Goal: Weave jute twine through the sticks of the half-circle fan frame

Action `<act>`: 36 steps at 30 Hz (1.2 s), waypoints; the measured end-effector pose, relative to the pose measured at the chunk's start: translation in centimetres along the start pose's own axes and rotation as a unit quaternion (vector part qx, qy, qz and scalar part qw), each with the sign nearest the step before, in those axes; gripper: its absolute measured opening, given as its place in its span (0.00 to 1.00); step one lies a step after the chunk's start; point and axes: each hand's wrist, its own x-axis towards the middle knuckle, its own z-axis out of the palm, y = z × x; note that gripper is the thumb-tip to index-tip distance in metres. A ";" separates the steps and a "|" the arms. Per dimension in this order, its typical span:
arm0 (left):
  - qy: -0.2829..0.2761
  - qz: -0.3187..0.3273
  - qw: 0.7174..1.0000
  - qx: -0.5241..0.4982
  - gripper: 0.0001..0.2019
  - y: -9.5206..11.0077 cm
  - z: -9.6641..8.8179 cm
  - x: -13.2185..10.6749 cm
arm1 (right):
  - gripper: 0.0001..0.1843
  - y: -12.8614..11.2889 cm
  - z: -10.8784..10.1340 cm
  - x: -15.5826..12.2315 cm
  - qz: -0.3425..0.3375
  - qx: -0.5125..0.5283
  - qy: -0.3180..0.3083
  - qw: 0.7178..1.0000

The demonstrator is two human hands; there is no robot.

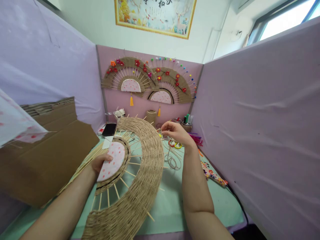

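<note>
A large woven twine fan [151, 160] with thin wooden sticks is held up in front of me, tilted on its side. My left hand [100, 162] grips its straight inner edge, the thumb lying on the white half-circle of red-dotted fabric [115, 159]. Beyond the fan's outer rim, my right hand [175, 132] has its thumb and fingers pinched together close to the stick tips. A small yellow piece [160, 135] shows just under those fingertips; whether they grip it cannot be made out.
Scissors [178, 145] and loose cord [173, 162] lie behind the fan. A twine spool [151, 117], pen pot [186, 126] and phone [109, 129] stand or lie farther back. Brown cardboard [50, 160] leans at left. Two decorated fans [135, 63] hang on the pink back panel.
</note>
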 end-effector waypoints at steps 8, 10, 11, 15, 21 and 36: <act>0.017 -0.009 1.000 0.022 0.20 -0.1 0.2 0.3 | 0.08 -1.0 0.1 -0.4 -0.012 -0.051 0.007 0.999; 0.020 0.004 0.999 0.028 0.23 -0.1 0.4 0.4 | 0.07 -1.0 0.1 -0.3 -0.011 -0.058 0.005 0.998; 0.023 0.010 0.999 0.033 0.24 0.0 0.6 0.4 | 0.07 -1.0 0.1 -0.3 -0.011 -0.060 0.004 0.998; 0.042 0.034 0.997 0.059 0.31 0.1 1.7 0.4 | 0.07 -0.9 0.2 -0.2 -0.014 -0.063 0.005 0.998; 0.091 0.058 0.993 0.057 0.24 0.3 3.3 0.5 | 0.07 -1.0 0.1 -0.2 -0.014 -0.056 0.011 0.998; 0.102 -0.016 0.994 0.031 0.19 -0.1 3.4 0.8 | 0.12 -0.4 -1.0 -0.9 0.028 -0.067 -0.044 0.996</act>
